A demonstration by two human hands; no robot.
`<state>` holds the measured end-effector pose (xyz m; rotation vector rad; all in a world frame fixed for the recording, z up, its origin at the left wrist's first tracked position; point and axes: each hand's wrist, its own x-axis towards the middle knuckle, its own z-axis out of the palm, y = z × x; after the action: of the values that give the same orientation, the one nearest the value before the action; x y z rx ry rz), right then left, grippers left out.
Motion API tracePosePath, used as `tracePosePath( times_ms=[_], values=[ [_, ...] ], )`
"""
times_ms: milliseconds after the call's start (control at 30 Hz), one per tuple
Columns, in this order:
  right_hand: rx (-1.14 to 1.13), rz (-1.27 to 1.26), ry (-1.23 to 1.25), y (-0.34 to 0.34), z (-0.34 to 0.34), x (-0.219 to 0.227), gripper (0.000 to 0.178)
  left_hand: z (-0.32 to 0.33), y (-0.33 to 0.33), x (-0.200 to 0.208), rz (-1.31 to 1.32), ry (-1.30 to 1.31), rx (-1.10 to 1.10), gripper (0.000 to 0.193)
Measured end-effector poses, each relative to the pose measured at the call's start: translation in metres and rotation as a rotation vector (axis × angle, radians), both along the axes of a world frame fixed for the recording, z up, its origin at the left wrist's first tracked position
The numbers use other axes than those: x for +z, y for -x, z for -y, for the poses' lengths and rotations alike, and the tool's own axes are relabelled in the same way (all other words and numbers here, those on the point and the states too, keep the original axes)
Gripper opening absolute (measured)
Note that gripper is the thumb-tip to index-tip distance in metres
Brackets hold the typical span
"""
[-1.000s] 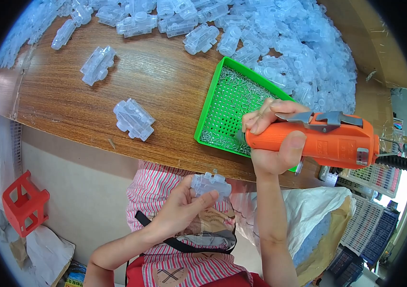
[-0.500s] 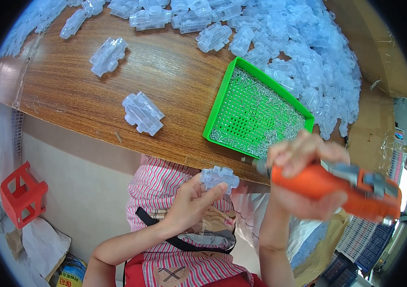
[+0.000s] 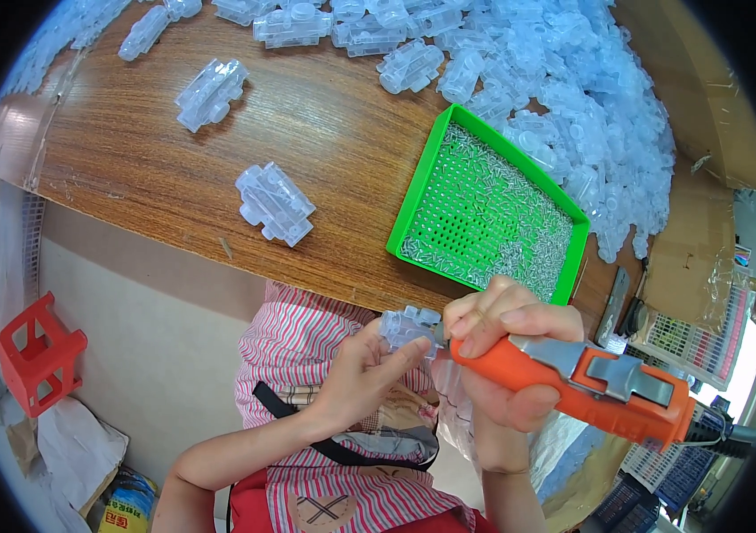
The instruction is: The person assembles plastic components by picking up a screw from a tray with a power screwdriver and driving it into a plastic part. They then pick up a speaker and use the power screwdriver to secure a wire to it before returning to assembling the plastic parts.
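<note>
A clear plastic housing [image 3: 403, 327] is pinched between the thumb and fingers of my left hand [image 3: 362, 371], just off the table's front edge. My right hand [image 3: 513, 351] is wrapped round an orange electric screwdriver [image 3: 573, 382] with a grey metal lever along its top. The tool's tip meets the right end of the housing; the exact contact point is partly hidden by my fingers. Beyond my right hand lies a green perforated tray [image 3: 403, 218] holding many small silvery screws [image 3: 533, 226]. Two more clear housings [image 3: 276, 204] lie apart on the wooden table.
A large heap of clear housings [image 3: 573, 115] covers the table's back and right, against a cardboard wall [image 3: 698, 115]. A metal blade-like strip [image 3: 612, 306] lies right of the tray. A red plastic stool [image 3: 40, 355] stands on the floor at left. A cable [image 3: 738, 440] trails from the screwdriver.
My right hand has brought the screwdriver leftward and down, from beside the tray to the housing. My left hand keeps its hold almost in place. The view has shifted slightly.
</note>
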<state>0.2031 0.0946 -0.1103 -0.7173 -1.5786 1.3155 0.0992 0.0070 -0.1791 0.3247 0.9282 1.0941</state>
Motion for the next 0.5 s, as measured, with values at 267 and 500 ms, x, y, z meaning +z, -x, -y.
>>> tracePosePath(
  times_ms=[267,500],
  values=[
    [-0.021,0.013,-0.096,0.008,0.007,-0.011,0.053,0.0,-0.002,-0.002,-0.005,-0.03,0.05,0.02],
    [0.05,0.029,-0.131,0.005,0.003,-0.015,0.059,0.001,0.0,-0.003,-0.076,-0.039,0.014,0.02]
  ],
)
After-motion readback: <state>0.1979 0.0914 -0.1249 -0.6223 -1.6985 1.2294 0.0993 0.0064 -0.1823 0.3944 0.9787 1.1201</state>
